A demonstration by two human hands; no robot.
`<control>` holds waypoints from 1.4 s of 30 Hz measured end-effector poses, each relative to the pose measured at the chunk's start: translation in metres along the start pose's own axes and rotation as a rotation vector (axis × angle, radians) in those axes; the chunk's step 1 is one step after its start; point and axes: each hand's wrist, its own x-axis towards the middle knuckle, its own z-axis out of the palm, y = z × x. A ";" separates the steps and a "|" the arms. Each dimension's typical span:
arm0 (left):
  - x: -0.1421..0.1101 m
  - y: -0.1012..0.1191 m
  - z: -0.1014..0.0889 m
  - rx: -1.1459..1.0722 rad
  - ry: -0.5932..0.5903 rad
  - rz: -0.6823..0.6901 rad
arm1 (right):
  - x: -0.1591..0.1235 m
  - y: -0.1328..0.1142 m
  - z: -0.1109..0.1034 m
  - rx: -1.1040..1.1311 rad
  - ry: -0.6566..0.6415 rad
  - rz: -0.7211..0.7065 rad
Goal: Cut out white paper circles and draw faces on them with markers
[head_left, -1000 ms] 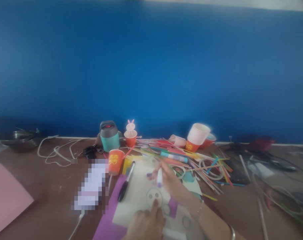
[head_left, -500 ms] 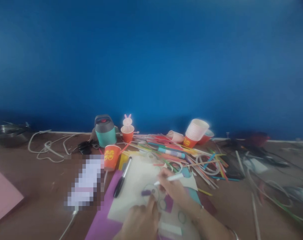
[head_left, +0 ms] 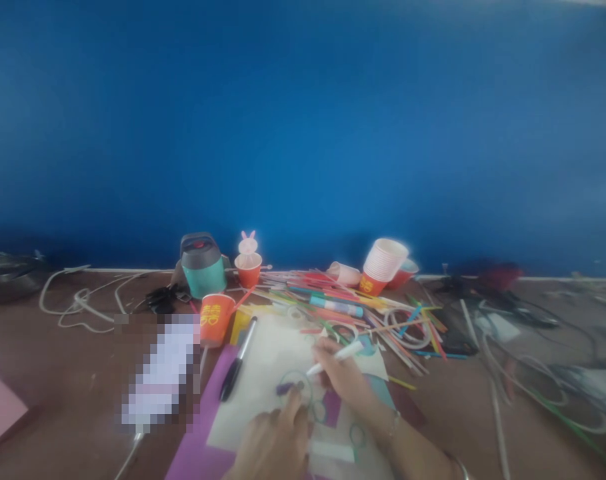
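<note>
My right hand (head_left: 339,373) grips a white marker (head_left: 349,351), its tip pointing left and down close to a drawn circle. Under both hands lies a white sheet of paper (head_left: 255,373) with several thin greenish circles on it. My left hand (head_left: 275,440) rests on the sheet, index finger stretched to a small dark spot inside the largest circle; whether it pins something there I cannot tell. Just left of that finger is a short dark purple piece (head_left: 284,388). A black-and-silver marker (head_left: 239,360) lies along the sheet's left side, above purple paper (head_left: 195,433).
Colourful sticks and straws (head_left: 327,283) lie heaped behind the sheet. A red paper cup (head_left: 217,321), a teal jar (head_left: 203,275) and stacked cups (head_left: 383,263) stand around. A blurred phone-like object (head_left: 160,373) is at left, white cables (head_left: 527,387) at right.
The whole view has shifted slightly, so things appear a little further left. Around the left fingertip the circle's outline shows more clearly. Both hands keep nearly the same pose.
</note>
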 end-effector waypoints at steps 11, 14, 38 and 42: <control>0.003 -0.016 -0.016 -0.151 0.086 -0.216 | 0.001 0.007 -0.002 0.053 0.049 -0.008; 0.003 -0.020 -0.015 -0.124 0.116 -0.224 | 0.003 0.011 -0.001 0.081 0.036 0.003; -0.004 -0.017 0.004 -0.012 0.366 0.465 | 0.003 0.003 0.000 0.116 0.084 0.018; -0.002 -0.017 0.009 -0.112 0.472 0.463 | 0.003 0.005 -0.001 0.133 0.047 -0.018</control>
